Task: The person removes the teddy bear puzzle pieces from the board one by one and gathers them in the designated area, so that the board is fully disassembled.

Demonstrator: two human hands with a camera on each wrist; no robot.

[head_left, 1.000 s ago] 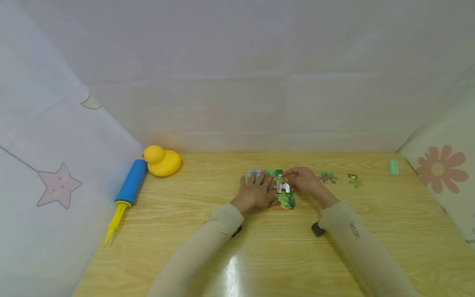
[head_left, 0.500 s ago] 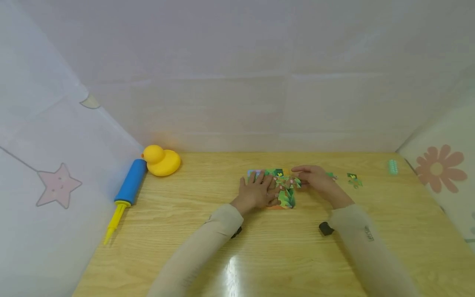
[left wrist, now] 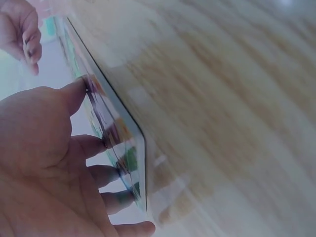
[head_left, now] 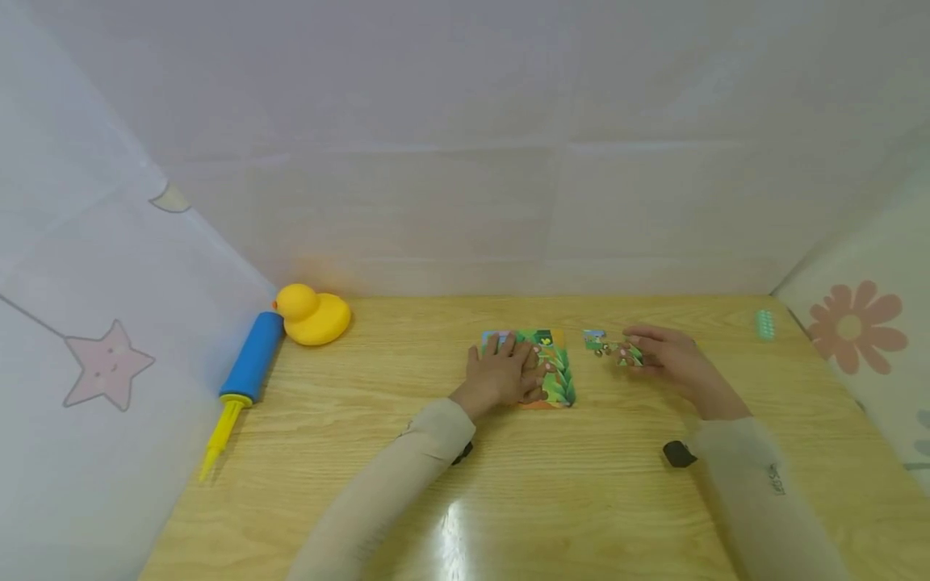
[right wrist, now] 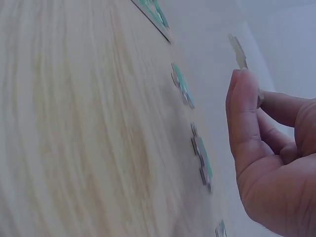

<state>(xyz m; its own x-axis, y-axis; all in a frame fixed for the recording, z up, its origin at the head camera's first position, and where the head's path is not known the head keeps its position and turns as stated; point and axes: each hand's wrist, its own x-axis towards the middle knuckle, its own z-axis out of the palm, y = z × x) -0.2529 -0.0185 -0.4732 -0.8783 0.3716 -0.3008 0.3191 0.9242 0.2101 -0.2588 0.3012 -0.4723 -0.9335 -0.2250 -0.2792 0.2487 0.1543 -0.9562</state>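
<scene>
My left hand [head_left: 501, 377] rests with spread fingers on a colourful jigsaw puzzle [head_left: 562, 379], covering much of its left part. In the left wrist view, the fingertips of the left hand [left wrist: 47, 153] touch the face of the puzzle [left wrist: 129, 148] near its edge. To the right of the puzzle, my right hand [head_left: 679, 363] pinches a small puzzle piece [head_left: 629, 354] between thumb and fingers. The right wrist view has this held piece [right wrist: 238, 49] edge-on, raised off the table. A loose piece [head_left: 594, 338] lies between puzzle and right hand.
More loose pieces [right wrist: 201, 158] lie on the wooden table [head_left: 552, 484] near the right hand. A yellow rubber duck [head_left: 316, 316] and a blue-and-yellow hand pump [head_left: 250, 359] are at the left. A small green item [head_left: 765, 324] lies at the far right.
My right hand has moved right, away from the puzzle, with a piece in its fingers. A loose piece beside the puzzle has come into sight. The left hand has stayed in place.
</scene>
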